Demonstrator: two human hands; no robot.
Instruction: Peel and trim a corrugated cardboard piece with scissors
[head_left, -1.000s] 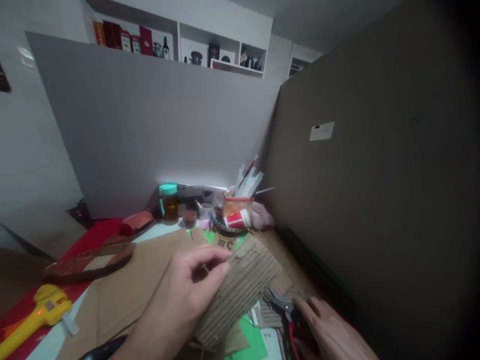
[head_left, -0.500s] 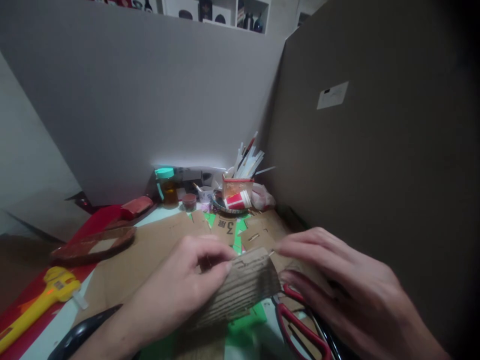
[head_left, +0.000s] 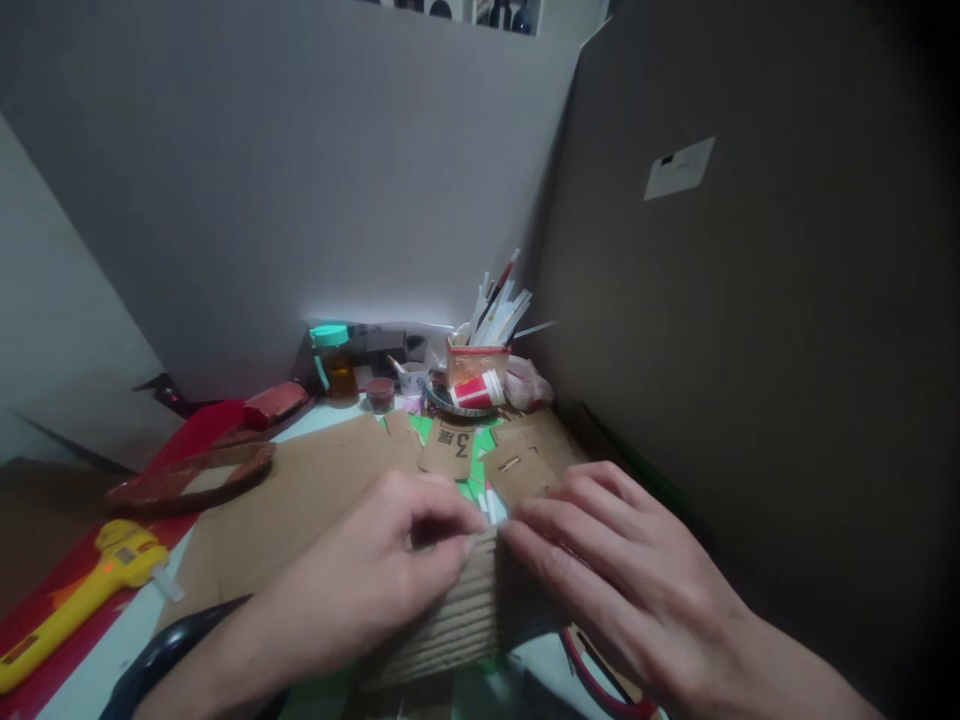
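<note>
A ridged piece of corrugated cardboard (head_left: 450, 625) is held at the lower middle, above the table. My left hand (head_left: 375, 570) pinches its upper edge between thumb and fingers. Against the same edge, just to the right, my right hand (head_left: 607, 570) has its fingers pressed together on the cardboard; its thumb is hidden. Red-handled scissors (head_left: 600, 685) lie below my right hand, partly covered by it. Behind the hands are a printed cardboard piece (head_left: 448, 448) and another with a slit (head_left: 517, 472).
A yellow glue gun (head_left: 82, 600) lies at the left on red material. A large cardboard sheet (head_left: 300, 500) covers the middle left. Farther back stand a teal-lidded jar (head_left: 335, 370), a red-and-white cup (head_left: 477, 391) and a box of white sticks (head_left: 480, 362). A dark panel rises at the right.
My right hand has moved left onto the cardboard's upper edge, covering its right part and more of the scissors. The view has tilted down slightly.
</note>
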